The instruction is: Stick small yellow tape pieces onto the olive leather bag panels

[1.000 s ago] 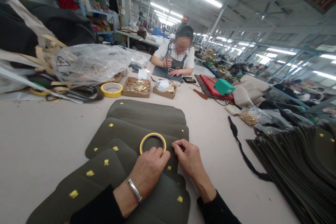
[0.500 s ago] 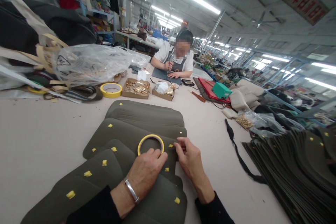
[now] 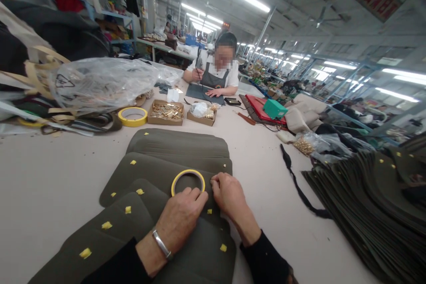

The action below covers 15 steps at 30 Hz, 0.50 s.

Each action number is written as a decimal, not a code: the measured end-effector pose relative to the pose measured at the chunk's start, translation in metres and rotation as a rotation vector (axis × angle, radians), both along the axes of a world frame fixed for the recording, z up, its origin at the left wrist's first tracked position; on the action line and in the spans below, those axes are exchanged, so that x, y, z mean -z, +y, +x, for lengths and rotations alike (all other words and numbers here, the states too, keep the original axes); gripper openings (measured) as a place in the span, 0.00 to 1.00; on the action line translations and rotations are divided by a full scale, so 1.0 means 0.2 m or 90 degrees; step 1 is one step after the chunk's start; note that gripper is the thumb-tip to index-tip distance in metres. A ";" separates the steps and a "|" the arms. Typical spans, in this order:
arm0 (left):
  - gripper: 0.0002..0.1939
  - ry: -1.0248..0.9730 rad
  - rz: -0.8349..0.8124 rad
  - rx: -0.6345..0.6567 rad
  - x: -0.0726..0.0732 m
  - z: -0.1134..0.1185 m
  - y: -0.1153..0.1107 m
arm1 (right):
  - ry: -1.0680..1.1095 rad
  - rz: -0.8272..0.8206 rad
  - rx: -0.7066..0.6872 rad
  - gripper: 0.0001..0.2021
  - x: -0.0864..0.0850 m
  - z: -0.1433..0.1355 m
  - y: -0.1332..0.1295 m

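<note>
My left hand (image 3: 180,214), with a silver bracelet at the wrist, grips a thin roll of yellow tape (image 3: 188,171) by its near edge. Just right of the roll, my right hand (image 3: 229,195) has thumb and fingers pinched together over the olive panel's right edge; whatever is between the fingertips is hidden. Under both hands several dark olive panels (image 3: 116,178) lie overlapped on the pale table. Small yellow tape pieces (image 3: 107,225) are stuck to them here and there, one (image 3: 209,211) just below the hands.
Beyond the panels stand a thicker yellow tape roll (image 3: 132,116), a box of gold metal parts (image 3: 165,112) and a smaller box (image 3: 202,114). A person (image 3: 218,69) works opposite. A black strap (image 3: 297,186) and stacked olive panels (image 3: 353,204) lie right.
My right fingertips have moved onto the spot where a yellow tape piece showed, and now cover it. My left hand keeps its grip on the roll. The co-worker's tool hand has lifted.
</note>
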<state>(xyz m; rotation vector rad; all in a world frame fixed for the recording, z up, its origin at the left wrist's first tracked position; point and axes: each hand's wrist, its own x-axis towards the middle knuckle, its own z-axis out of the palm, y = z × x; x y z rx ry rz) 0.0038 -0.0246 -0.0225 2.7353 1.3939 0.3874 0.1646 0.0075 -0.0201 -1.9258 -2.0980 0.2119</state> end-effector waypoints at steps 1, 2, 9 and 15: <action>0.09 -0.032 0.023 0.010 0.00 -0.01 0.00 | 0.017 -0.023 -0.008 0.08 -0.02 0.01 -0.01; 0.09 -0.076 0.052 0.025 0.00 -0.03 0.01 | 0.039 -0.051 -0.027 0.08 -0.04 0.03 -0.01; 0.17 -0.319 0.170 0.098 -0.03 -0.08 0.07 | 0.360 -0.025 -0.118 0.09 -0.13 0.13 -0.11; 0.23 -0.299 0.170 0.081 -0.03 -0.05 0.07 | 0.417 0.138 -0.267 0.09 -0.14 0.09 -0.16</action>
